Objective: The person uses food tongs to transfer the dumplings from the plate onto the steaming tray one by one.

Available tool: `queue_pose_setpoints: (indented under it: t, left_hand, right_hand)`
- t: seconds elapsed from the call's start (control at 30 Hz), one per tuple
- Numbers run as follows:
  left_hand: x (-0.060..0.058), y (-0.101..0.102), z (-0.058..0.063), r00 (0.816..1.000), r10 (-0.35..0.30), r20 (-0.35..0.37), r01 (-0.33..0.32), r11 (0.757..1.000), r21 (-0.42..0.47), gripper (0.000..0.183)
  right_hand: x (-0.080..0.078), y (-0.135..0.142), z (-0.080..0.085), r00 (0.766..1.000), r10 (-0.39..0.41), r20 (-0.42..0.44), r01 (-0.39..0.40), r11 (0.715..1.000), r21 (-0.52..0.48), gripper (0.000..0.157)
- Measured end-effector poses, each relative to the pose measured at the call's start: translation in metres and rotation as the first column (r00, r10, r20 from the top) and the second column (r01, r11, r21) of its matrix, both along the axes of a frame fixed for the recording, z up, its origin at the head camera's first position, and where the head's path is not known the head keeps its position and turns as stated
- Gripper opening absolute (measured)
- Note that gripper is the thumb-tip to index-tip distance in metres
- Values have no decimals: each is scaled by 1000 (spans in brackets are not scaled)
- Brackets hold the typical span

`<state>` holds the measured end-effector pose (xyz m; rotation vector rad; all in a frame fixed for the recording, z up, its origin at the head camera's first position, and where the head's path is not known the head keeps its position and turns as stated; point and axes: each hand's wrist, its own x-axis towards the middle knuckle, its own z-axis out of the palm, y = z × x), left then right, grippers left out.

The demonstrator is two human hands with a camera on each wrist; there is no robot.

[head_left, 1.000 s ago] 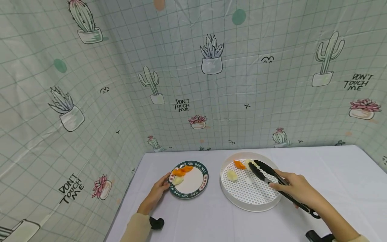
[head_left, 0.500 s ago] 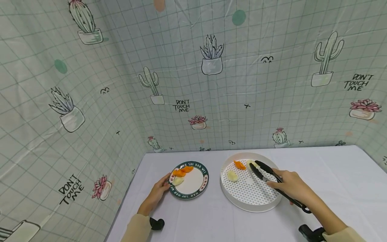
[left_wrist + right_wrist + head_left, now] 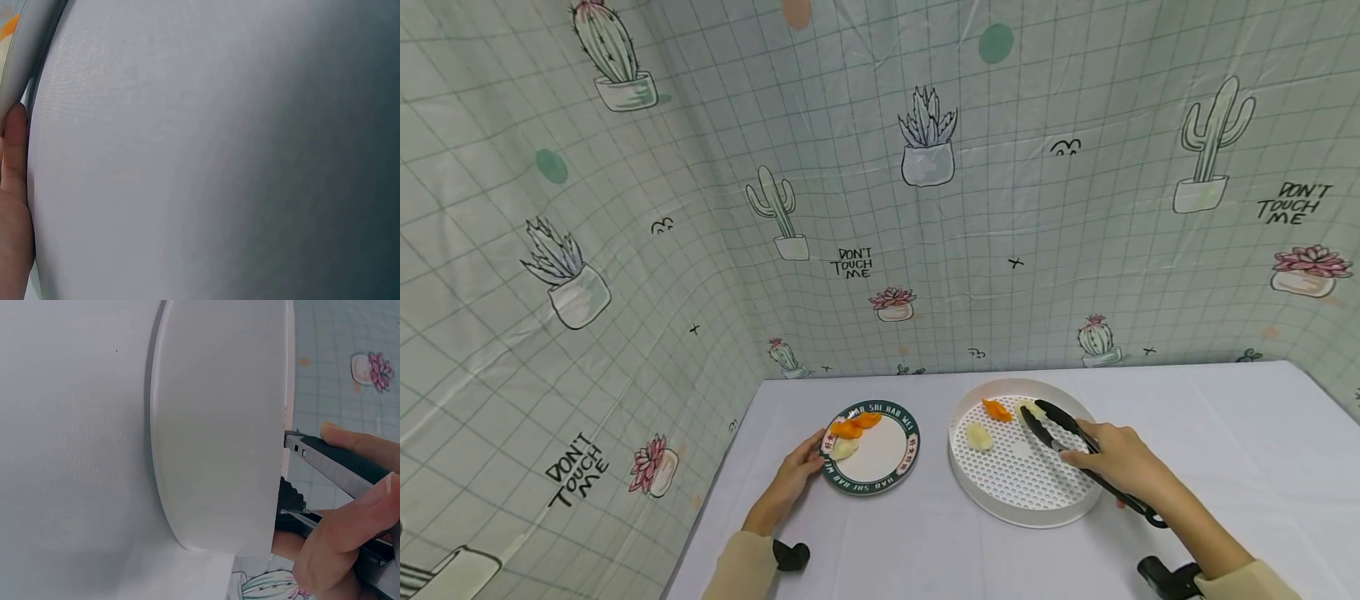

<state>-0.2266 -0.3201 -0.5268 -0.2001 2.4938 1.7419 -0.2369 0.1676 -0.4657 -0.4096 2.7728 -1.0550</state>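
Observation:
My right hand (image 3: 1123,458) grips black-and-steel tongs (image 3: 1101,477). Their tips reach inside a white round steamer tray (image 3: 958,479) with a perforated floor, on either side of a pale yellow dumpling-like piece (image 3: 1024,407). An orange piece (image 3: 997,410) and another pale piece (image 3: 978,437) lie in the tray. My left hand (image 3: 790,479) pinches the left rim of a green-edged plate (image 3: 891,454). On that plate sit orange pieces (image 3: 847,428) and a pale one (image 3: 844,448). In the left wrist view, a digit (image 3: 15,144) presses against the plate's outer side (image 3: 28,47).
A white cloth (image 3: 925,542) covers the table. Behind it and to the left hangs a sheet printed with cacti (image 3: 970,317). The tray's high side wall (image 3: 219,425) fills much of the right wrist view. A gap separates plate from tray.
My right hand and the tongs have shifted slightly to the left, and the handle end has swung left. The left hand and plate have kept their places.

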Motion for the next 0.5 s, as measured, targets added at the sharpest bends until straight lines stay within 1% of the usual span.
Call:
queue_pose_setpoints:
  t: [0.2,0.37,0.5]
  left_hand:
    - [1,-1,0,1000,-3,-1,3,1000,1,55]
    - [2,0,2,1000,-8,-1,8,1000,19,54]
    - [3,1,5,1000,-12,-2,12,1000,21,54]
  right_hand:
    - [1,2,7,999,-11,36,12,1000,-19,83]
    - [1,1,17,999,-3,32,5,999,-47,88]
    - [2,-4,27,1000,8,29,-6,997,-77,87]
